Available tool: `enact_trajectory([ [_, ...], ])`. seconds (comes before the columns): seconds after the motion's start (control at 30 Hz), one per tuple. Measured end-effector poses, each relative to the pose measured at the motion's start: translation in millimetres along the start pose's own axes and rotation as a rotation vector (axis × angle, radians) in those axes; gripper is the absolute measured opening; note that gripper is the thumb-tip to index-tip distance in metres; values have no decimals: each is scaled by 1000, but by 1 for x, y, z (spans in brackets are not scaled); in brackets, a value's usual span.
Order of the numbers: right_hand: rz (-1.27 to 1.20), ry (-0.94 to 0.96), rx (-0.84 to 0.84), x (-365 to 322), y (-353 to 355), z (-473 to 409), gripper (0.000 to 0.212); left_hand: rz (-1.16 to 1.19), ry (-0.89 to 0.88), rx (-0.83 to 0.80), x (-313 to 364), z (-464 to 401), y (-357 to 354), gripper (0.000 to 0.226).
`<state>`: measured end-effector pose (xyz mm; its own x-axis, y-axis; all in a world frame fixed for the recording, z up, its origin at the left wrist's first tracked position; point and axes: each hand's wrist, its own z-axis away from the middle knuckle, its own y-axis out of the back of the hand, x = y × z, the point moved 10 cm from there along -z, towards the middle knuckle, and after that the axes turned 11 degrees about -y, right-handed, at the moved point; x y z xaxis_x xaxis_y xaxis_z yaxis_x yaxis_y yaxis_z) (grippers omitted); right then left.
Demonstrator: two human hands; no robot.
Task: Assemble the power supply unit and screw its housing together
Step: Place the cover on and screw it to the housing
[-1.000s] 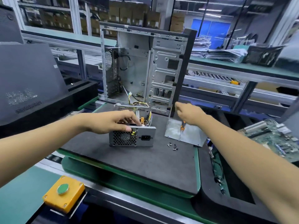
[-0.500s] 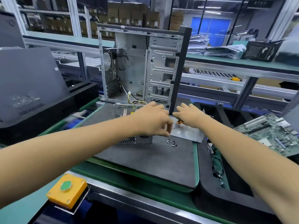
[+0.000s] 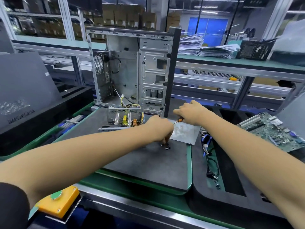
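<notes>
The left hand [image 3: 159,129] reaches down with curled fingertips onto the small dark loose screws [image 3: 165,145] directly beneath it; whether one is pinched cannot be told. The right hand [image 3: 192,114], farther off, grips the orange-handled screwdriver [image 3: 178,120], its shaft pointing left. The open grey metal power supply unit [image 3: 123,119] sits left of both hands.

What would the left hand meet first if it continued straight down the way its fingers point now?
Most likely the small screws lying on the dark mat: the left hand points its fingertips down just above them. Whether they already touch is unclear.
</notes>
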<state>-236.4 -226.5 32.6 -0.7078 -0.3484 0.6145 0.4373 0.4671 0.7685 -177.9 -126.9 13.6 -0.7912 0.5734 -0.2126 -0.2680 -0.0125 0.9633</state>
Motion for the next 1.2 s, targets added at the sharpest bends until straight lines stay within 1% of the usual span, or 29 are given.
enact_trajectory([
  [0.13, -60, 3, 16, 2, 1, 3, 14, 30, -44, 14, 0, -1, -7, 13],
  [0.27, -135, 17, 15, 5, 11, 5, 13, -7, -97, 35, 2, 2, -10, 17],
  [0.3, -150, 19, 20, 7, 15, 5, 13, 32, -102, 43, -1, 4, -6, 18],
  [0.37, -180, 13, 34, 15, 26, 6, 13, 210, -108, 79, -15, 11, 9, 15],
  [0.43, -216, 14, 65, 26, 41, 6, 14, 408, -107, 147, -38, 23, 27, 10],
  [0.5, -244, 39, 99, 35, 59, 7, 13, 562, -113, 219, -60, 38, 40, 14],
  [0.6, -342, 67, 131, 43, 83, 9, 7, 768, -103, 381, -81, 53, 39, 13],
  [0.7, -398, 61, 157, 41, 98, 7, 3, 830, -62, 493, -93, 59, 26, 18],
  [0.83, -406, 74, 194, 31, 109, 3, 17, 810, 3, 613, -108, 66, 22, 9],
  [0.9, -418, 69, 207, 29, 115, 1, 17, 842, 31, 658, -115, 71, 19, 6],
  [1.03, -452, 32, 163, 32, 116, -3, 2, 997, 99, 717, -129, 77, 9, 2],
  [1.1, -488, 1, 138, 33, 117, -3, 10, 1093, 116, 765, -134, 80, 4, 4],
  [1.2, -566, -28, 114, 32, 120, -4, 11, 1150, 157, 877, -142, 89, 3, 5],
])
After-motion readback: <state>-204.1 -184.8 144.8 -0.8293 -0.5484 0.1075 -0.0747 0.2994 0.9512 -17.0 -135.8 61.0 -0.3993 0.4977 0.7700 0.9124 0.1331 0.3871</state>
